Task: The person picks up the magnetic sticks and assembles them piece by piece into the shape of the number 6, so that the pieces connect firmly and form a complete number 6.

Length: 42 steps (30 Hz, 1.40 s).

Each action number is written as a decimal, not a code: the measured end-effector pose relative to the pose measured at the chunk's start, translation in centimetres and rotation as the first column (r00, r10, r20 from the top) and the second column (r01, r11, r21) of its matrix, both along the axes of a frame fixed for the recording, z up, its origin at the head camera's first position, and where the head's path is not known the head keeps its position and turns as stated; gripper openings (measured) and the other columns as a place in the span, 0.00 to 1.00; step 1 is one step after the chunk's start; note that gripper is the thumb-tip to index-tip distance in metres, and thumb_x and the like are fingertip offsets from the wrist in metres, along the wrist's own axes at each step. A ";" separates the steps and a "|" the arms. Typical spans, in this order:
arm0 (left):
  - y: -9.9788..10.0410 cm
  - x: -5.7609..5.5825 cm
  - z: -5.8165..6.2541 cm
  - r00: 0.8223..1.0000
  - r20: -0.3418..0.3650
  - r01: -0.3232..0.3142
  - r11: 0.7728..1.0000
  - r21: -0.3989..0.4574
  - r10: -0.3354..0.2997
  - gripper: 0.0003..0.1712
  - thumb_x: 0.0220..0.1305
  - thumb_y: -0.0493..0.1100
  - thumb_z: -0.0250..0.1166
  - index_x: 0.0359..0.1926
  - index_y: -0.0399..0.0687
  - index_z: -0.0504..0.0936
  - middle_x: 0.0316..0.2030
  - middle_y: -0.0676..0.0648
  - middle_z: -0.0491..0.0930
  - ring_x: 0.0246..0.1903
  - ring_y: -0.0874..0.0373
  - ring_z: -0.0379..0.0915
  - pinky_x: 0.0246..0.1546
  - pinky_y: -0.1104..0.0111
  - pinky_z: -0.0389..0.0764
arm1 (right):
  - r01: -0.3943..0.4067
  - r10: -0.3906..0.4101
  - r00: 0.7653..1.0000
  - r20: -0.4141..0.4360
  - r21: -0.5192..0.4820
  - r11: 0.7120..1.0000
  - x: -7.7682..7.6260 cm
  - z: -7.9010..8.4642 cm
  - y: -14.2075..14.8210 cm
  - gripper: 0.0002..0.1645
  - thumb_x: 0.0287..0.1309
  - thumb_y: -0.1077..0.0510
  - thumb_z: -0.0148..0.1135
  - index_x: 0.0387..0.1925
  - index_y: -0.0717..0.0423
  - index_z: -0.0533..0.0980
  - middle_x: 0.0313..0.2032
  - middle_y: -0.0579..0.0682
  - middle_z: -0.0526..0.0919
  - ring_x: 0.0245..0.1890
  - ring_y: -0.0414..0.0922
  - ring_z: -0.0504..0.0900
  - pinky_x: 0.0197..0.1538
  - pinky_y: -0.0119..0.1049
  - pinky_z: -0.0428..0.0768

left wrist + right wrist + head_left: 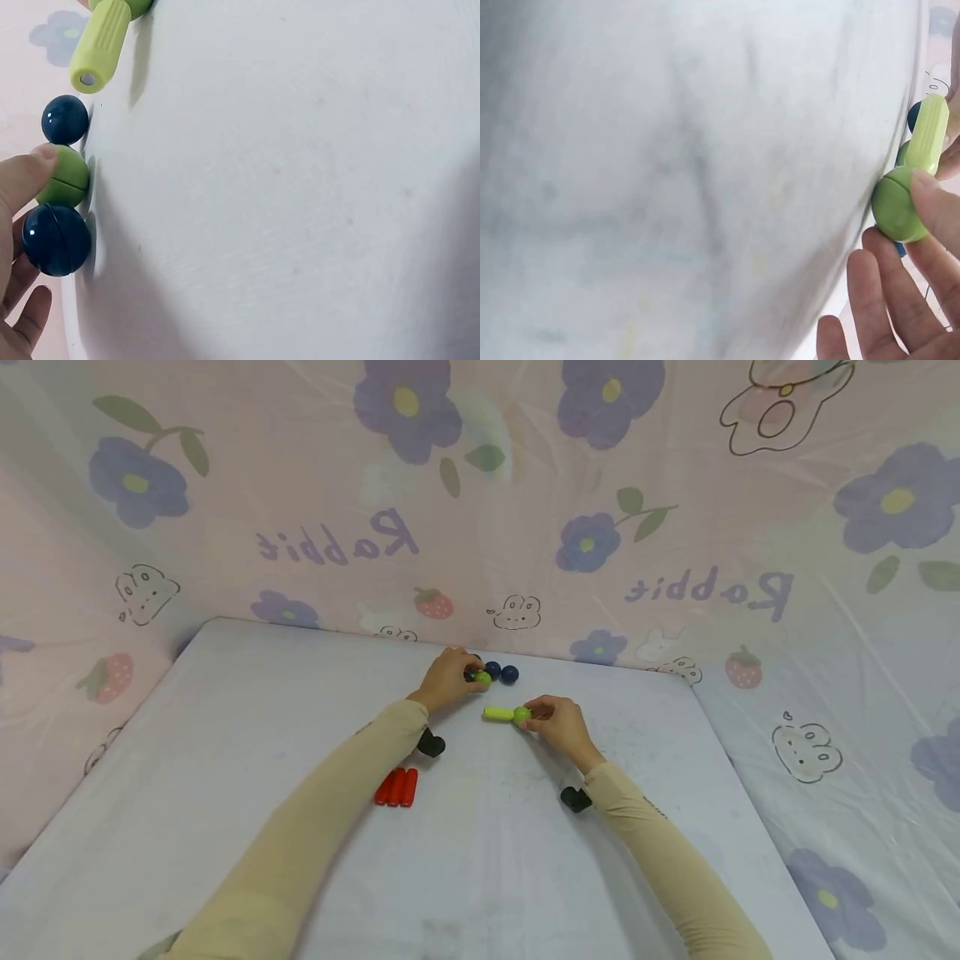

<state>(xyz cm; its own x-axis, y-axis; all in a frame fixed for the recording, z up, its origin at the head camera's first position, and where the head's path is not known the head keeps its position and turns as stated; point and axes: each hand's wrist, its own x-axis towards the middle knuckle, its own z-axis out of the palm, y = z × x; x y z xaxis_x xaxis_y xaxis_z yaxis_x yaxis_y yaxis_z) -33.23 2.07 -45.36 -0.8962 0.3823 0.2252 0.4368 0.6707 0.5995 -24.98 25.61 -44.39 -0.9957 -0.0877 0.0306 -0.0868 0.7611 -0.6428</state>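
Note:
At the far side of the table my left hand (446,682) pinches a green ball (69,182), thumb on its near face. Dark blue balls sit beside it: one (57,241) close to the fingers, another (65,118) on the opposite side. My right hand (562,727) holds a second green ball (894,205) between thumb and fingers. From that ball a yellow-green ribbed rod (498,714) sticks out to the left, joined to it end-on. A small round metallic spot shows on the rod's free end in the left wrist view.
Several red rods (396,787) lie side by side near the left forearm. More dark blue balls (510,674) stand by the back edge of the white table (480,877). A patterned curtain (480,527) rises behind. Each wrist carries a black device (576,799).

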 end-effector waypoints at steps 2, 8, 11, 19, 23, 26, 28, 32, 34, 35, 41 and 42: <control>-0.1 -0.1 -0.2 1.000 0.007 -0.005 1.000 0.007 0.005 0.24 0.55 0.51 0.75 0.52 0.50 0.84 0.47 0.49 0.84 0.48 0.53 0.73 0.55 0.60 0.73 | 0.000 0.000 1.000 -0.001 0.002 1.000 0.1 0.1 0.0 0.21 0.52 0.57 0.75 0.49 0.55 0.83 0.42 0.56 0.89 0.41 0.49 0.87 0.45 0.42 0.84; -0.1 -0.3 -0.5 0.999 0.033 -0.016 0.999 0.034 0.014 0.25 0.56 0.51 0.74 0.54 0.50 0.83 0.48 0.49 0.86 0.49 0.53 0.73 0.56 0.61 0.72 | 0.000 0.000 1.000 -0.006 0.001 1.000 0.1 0.1 -0.1 0.21 0.52 0.57 0.75 0.49 0.55 0.83 0.42 0.56 0.89 0.41 0.49 0.88 0.45 0.42 0.84; 0.1 -0.3 -0.6 0.999 0.041 -0.027 0.999 0.017 0.026 0.25 0.56 0.51 0.74 0.54 0.49 0.83 0.49 0.49 0.86 0.49 0.53 0.73 0.56 0.61 0.72 | -0.003 0.003 1.000 -0.006 -0.002 1.000 0.0 0.0 -0.1 0.21 0.51 0.57 0.75 0.49 0.55 0.83 0.41 0.56 0.89 0.41 0.49 0.88 0.46 0.42 0.84; 0.3 0.0 -0.5 0.998 0.040 -0.048 0.999 -0.003 0.048 0.23 0.58 0.51 0.73 0.53 0.49 0.84 0.47 0.49 0.86 0.47 0.53 0.72 0.53 0.61 0.73 | -0.012 0.012 1.000 -0.004 0.000 1.000 0.0 0.1 0.0 0.21 0.52 0.57 0.75 0.49 0.55 0.83 0.42 0.56 0.89 0.41 0.49 0.88 0.47 0.43 0.84; 0.3 0.0 -0.6 0.998 0.041 -0.047 0.999 -0.001 0.047 0.22 0.58 0.50 0.73 0.52 0.49 0.84 0.47 0.49 0.86 0.47 0.53 0.72 0.54 0.60 0.73 | -0.008 0.008 1.000 -0.002 0.003 1.000 0.0 0.0 0.0 0.21 0.52 0.57 0.75 0.49 0.55 0.83 0.42 0.55 0.89 0.41 0.49 0.87 0.47 0.43 0.84; 0.3 0.0 -0.6 0.998 0.041 -0.047 0.999 0.001 0.047 0.22 0.59 0.50 0.72 0.53 0.49 0.84 0.47 0.49 0.86 0.47 0.53 0.72 0.54 0.60 0.73 | -0.008 0.008 1.000 -0.001 0.004 1.000 -0.1 0.0 0.0 0.21 0.52 0.57 0.75 0.48 0.55 0.83 0.41 0.55 0.89 0.41 0.49 0.87 0.46 0.42 0.84; 0.3 0.0 -0.7 0.998 0.039 -0.048 0.999 0.001 0.048 0.22 0.59 0.50 0.72 0.53 0.49 0.84 0.48 0.49 0.86 0.48 0.53 0.72 0.55 0.60 0.73 | -0.008 0.008 1.000 -0.001 0.005 1.000 -0.1 0.1 0.0 0.21 0.52 0.57 0.75 0.48 0.55 0.83 0.42 0.56 0.89 0.41 0.49 0.87 0.46 0.42 0.84; 0.3 0.1 -0.6 0.998 0.036 -0.047 0.999 0.004 0.047 0.22 0.59 0.50 0.72 0.52 0.49 0.84 0.47 0.49 0.86 0.48 0.53 0.72 0.55 0.60 0.73 | -0.008 0.008 1.000 0.003 0.004 1.000 -0.1 0.0 0.0 0.21 0.52 0.57 0.75 0.49 0.55 0.83 0.42 0.56 0.89 0.41 0.49 0.87 0.46 0.42 0.84; 0.4 0.2 -0.6 0.998 0.037 -0.047 0.999 0.005 0.047 0.21 0.59 0.51 0.72 0.52 0.49 0.84 0.47 0.49 0.85 0.48 0.52 0.72 0.55 0.59 0.73 | -0.007 0.007 1.000 0.004 0.001 1.000 -0.2 0.0 0.0 0.21 0.52 0.57 0.75 0.49 0.55 0.83 0.42 0.56 0.89 0.41 0.49 0.88 0.46 0.42 0.84; 0.4 0.1 -0.6 0.998 0.037 -0.047 0.999 0.003 0.046 0.21 0.59 0.51 0.72 0.52 0.49 0.84 0.47 0.49 0.85 0.48 0.52 0.72 0.55 0.59 0.73 | -0.007 0.007 1.000 0.004 -0.002 1.000 -0.2 -0.1 0.1 0.21 0.52 0.57 0.75 0.49 0.55 0.83 0.42 0.56 0.89 0.41 0.49 0.88 0.46 0.42 0.84; 0.5 0.1 -0.6 0.998 0.045 -0.051 0.999 -0.003 0.051 0.22 0.59 0.51 0.72 0.52 0.49 0.84 0.47 0.48 0.85 0.48 0.53 0.71 0.54 0.60 0.73 | -0.003 0.003 1.000 0.006 -0.009 1.000 -0.4 -0.2 0.1 0.21 0.51 0.57 0.75 0.49 0.55 0.83 0.42 0.55 0.89 0.41 0.49 0.88 0.46 0.42 0.84; 0.6 0.1 -0.6 0.998 0.045 -0.053 0.999 -0.002 0.053 0.22 0.59 0.51 0.72 0.52 0.48 0.84 0.47 0.48 0.85 0.48 0.53 0.71 0.54 0.61 0.73 | -0.002 0.002 1.000 0.008 -0.009 1.000 -0.4 -0.2 0.1 0.21 0.51 0.57 0.75 0.49 0.55 0.83 0.42 0.55 0.89 0.41 0.49 0.88 0.46 0.42 0.84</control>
